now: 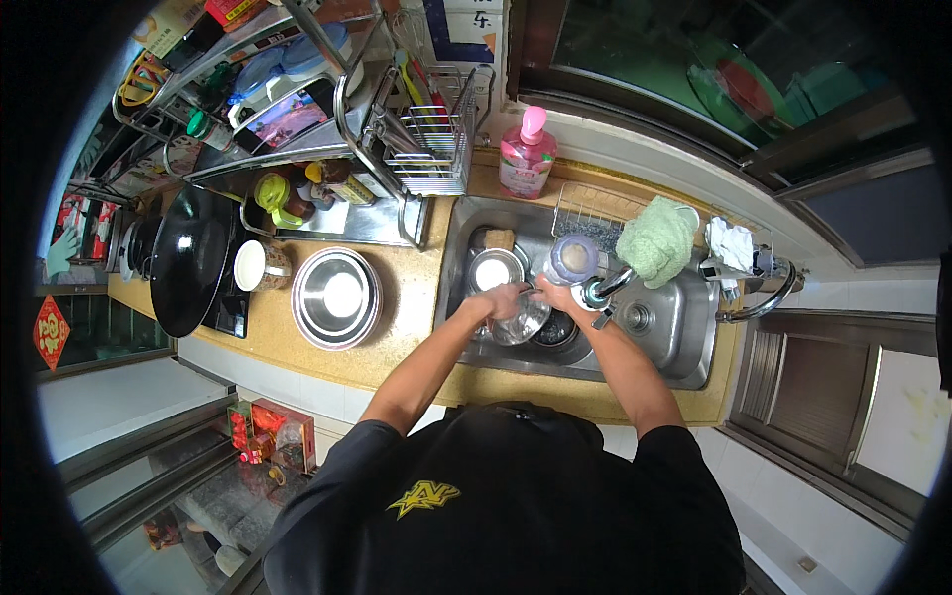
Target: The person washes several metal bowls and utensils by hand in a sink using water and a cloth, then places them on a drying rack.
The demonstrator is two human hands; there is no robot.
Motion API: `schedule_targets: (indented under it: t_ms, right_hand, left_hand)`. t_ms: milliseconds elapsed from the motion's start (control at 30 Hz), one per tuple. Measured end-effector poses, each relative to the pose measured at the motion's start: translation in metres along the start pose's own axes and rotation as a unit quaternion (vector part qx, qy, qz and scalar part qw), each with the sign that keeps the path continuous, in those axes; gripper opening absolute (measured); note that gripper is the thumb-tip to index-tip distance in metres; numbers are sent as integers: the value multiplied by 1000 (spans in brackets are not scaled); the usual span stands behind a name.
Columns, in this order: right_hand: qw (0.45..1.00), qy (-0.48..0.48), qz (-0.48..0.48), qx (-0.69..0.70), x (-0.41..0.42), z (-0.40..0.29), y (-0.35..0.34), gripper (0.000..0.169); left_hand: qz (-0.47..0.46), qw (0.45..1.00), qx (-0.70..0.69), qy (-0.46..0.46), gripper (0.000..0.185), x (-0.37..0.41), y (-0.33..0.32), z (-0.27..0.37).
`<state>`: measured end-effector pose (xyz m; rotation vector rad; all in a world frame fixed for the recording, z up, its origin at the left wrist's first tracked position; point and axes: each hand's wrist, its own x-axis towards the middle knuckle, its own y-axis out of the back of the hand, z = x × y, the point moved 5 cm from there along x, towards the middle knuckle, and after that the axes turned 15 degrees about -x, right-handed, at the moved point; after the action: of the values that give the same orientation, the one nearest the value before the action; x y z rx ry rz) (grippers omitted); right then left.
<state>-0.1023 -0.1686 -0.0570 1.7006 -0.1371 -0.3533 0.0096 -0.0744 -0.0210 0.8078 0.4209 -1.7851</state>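
Note:
Over the left basin of the steel sink, my left hand grips the rim of a clear, shiny bowl, which looks like glass. At the opposite side of that rim is my right hand, its fingers closed on the edge; the faucet partly covers this hand. The bowl is tilted. Behind my left hand a round steel bowl sits in the basin, with a tan sponge beyond it. A dark round dish lies below my right wrist, partly hidden.
A purple-rimmed container stands close behind my right hand. Pink soap and a green cloth are at the sink's back. Nested steel bowls, a mug, a wok and a metal rack occupy the left counter.

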Motion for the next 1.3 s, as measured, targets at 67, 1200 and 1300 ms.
schedule_targets:
  t_ms: [67,1200,1300]
  right_hand:
    - [986,-73,28,151,7,3,16,40]
    - [902,-315,-133,263,-111,-67,24,44]
    - [860,-308,-64,402,-92,-51,-26,36]
  left_hand:
    - [0,995,-94,24,63,8,-1,-6]
    - [425,892,-6,-153,76,-65,-8,-14]
    - [479,837,181,-193,71,-98,-7,8]
